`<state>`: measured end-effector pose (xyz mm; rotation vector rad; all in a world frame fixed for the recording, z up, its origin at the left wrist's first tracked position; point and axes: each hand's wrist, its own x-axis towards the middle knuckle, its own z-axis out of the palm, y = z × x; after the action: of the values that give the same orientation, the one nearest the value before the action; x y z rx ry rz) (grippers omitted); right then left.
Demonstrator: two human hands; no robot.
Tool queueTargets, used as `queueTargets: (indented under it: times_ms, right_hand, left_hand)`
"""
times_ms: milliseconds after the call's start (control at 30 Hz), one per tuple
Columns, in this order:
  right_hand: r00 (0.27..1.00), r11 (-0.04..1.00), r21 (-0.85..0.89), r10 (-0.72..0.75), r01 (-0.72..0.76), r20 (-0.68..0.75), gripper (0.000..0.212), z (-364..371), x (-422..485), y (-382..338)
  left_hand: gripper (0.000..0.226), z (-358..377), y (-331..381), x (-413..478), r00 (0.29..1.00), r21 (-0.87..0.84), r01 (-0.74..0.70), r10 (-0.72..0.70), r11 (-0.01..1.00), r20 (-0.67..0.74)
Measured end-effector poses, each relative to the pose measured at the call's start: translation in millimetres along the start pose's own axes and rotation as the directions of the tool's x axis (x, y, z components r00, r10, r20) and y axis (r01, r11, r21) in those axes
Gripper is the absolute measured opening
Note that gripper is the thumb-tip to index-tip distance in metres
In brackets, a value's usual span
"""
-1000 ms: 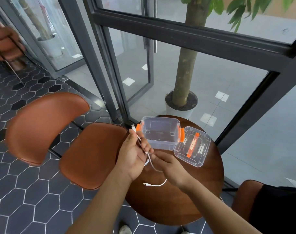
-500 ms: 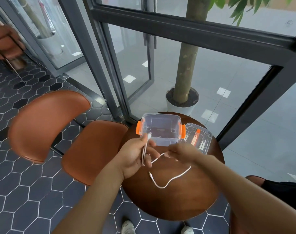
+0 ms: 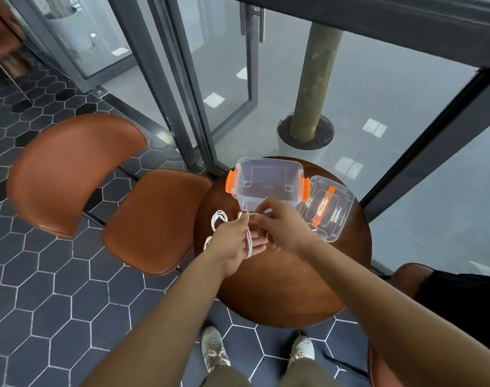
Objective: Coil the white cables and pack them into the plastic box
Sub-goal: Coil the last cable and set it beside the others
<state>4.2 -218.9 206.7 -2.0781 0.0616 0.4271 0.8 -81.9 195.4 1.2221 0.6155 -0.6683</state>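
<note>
The left hand (image 3: 232, 244) grips a looped white cable (image 3: 249, 241); the right hand (image 3: 284, 227) pinches its end beside the clear box (image 3: 269, 178) on the surface (image 3: 280, 289).

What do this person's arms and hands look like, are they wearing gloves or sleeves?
Both the left hand and the right hand are bare: no gloves, and no rings, watch or bracelet that I can see. The left forearm and right forearm are uncovered along all that shows, with no sleeve edge in view.

Box (image 3: 267, 182) on table (image 3: 280, 289), lid (image 3: 329, 208) right.
</note>
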Motion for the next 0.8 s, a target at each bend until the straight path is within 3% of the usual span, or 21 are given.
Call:
queueTargets:
  times_ms: [100,200,433,500,600,733,800]
  right_hand:
    - [0.996,0.998,-0.05,-0.05,0.047,-0.072,0.014,16,-13,13]
    - [0.987,0.99,-0.069,-0.129,0.123,-0.098,0.007,29,-23,23]
    - [0.951,0.958,-0.121,-0.277,0.261,-0.138,0.006,33,-46,36]
    - [0.963,0.961,-0.114,-0.259,0.25,-0.075,0.004,33,-50,44]
    - [0.974,0.963,-0.148,-0.224,0.226,0.031,0.029,31,-52,56]
    - [0.975,0.946,-0.254,-0.166,0.199,0.147,0.017,20,-44,77]
    - [0.985,0.97,-0.231,-0.041,0.079,0.166,0.026,11,-35,84]
  left_hand:
    - [0.036,-2,-6,4,1.0,-0.2,0.024,-0.021,0.98,0.016]
    - [0.034,-3,-5,1,0.998,-0.289,0.04,-0.023,0.957,0.063]
    - [0.019,-10,4,-8,0.977,-0.494,-0.018,0.121,0.869,0.177]
    - [0.021,-12,8,-10,0.973,-0.528,-0.054,0.163,0.847,0.162]
    - [0.029,-15,11,-14,0.966,-0.569,-0.076,0.202,0.819,0.163]
    - [0.03,-18,12,-19,0.954,-0.584,-0.07,0.225,0.809,0.197]
    - [0.03,-16,12,-20,0.95,-0.538,-0.063,0.215,0.84,0.226]
